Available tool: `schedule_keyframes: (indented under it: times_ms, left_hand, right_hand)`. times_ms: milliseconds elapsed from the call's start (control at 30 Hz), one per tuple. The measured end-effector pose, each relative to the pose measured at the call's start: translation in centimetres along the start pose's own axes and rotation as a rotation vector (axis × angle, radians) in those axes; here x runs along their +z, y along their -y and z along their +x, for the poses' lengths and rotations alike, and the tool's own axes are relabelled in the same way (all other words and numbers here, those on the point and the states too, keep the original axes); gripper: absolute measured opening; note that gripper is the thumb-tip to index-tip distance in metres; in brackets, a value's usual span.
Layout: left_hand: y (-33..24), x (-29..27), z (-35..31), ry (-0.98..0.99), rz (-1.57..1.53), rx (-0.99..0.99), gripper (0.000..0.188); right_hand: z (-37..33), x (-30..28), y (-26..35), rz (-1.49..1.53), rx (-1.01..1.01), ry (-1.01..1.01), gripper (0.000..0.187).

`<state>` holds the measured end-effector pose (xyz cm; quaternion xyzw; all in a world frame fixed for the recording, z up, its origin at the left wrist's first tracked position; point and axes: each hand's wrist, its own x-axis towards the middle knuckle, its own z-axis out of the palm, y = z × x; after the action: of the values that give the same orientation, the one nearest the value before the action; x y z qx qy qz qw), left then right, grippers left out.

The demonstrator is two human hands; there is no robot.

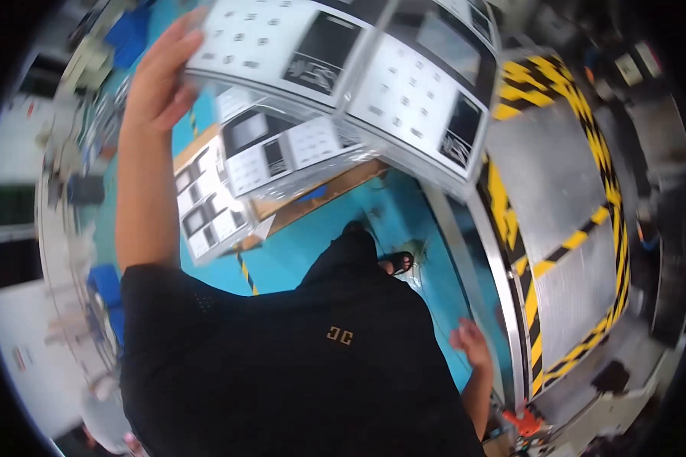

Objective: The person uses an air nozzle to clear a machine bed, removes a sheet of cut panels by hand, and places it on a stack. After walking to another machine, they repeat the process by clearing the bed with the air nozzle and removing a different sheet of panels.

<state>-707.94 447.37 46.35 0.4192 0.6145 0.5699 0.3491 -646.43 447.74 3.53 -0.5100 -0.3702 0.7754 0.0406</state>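
Observation:
My left hand (164, 76) is closed on the left edge of a clear plastic tray (415, 160) raised high in front of me. Flat white-and-black keypad panels (408, 99) show in it, each with rows of printed keys and dark areas. Part of the tray runs out of the picture at the top. Lower down, more keypad panels (251, 164) in clear plastic lie stacked on a brown cardboard or wooden surface (312, 202). My right hand (471, 343) hangs low at the right, slightly blurred, its fingers loosely apart and holding nothing.
To the right stands a metal-topped surface (556, 167) edged with yellow-and-black striped tape, with a metal rail (503, 266) on its near side. The turquoise floor (320, 244) carries striped tape lines. Blue bins (107, 293) and cluttered benches sit at the left.

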Motion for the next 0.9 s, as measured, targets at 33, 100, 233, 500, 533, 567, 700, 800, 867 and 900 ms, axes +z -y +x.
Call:
schedule_keyframes:
  times_ms: [33,100,233,500,533,567,700,800,867,900]
  left_hand:
    - [0.3,-0.3,-1.7,-0.113,0.000,0.049,0.042]
    - [0.8,-1.3,-4.4,-0.284,0.047,0.103,0.042]
    - [0.0,-6.3,-8.8,-0.495,0.067,0.182,0.042]
    - [7.0,-27.4,-26.7,-0.720,-0.204,0.074,0.044]
    - [9.9,-28.9,-28.5,-0.732,-0.246,0.008,0.044]
    - [14.1,-30.5,-33.9,-0.835,-0.290,-0.069,0.044]
    - [27.1,-38.6,-43.7,-0.924,-0.249,-0.517,0.046]
    - [39.7,-38.5,-46.7,-0.957,0.169,-0.907,0.045]
    - [44.0,-41.4,-49.1,-0.926,0.280,-0.873,0.043]
    - [45.0,-42.0,-50.8,-0.917,0.385,-0.856,0.041]
  right_hand:
    - [1.4,-8.0,-8.7,-0.149,0.085,-0.015,0.030]
    - [-0.9,-15.1,-15.4,-0.138,0.573,-0.379,0.029]
    - [-6.8,-20.0,-10.2,0.163,0.713,-0.786,0.034]
    - [-18.0,-10.1,9.1,-0.938,0.465,-1.231,0.064]
    - [-17.8,-11.9,9.9,-0.551,0.277,-1.268,0.054]
    - [-16.6,-18.5,11.9,-0.217,0.042,-1.244,0.044]
    - [-9.9,-9.7,12.2,-0.197,-0.342,-1.173,0.048]
    - [-5.1,-3.1,16.5,-0.572,-0.711,-1.276,0.050]
    - [-2.4,4.7,19.1,-0.584,-0.980,-1.175,0.046]
    - [-1.3,9.4,21.3,-0.517,-0.977,-0.965,0.044]
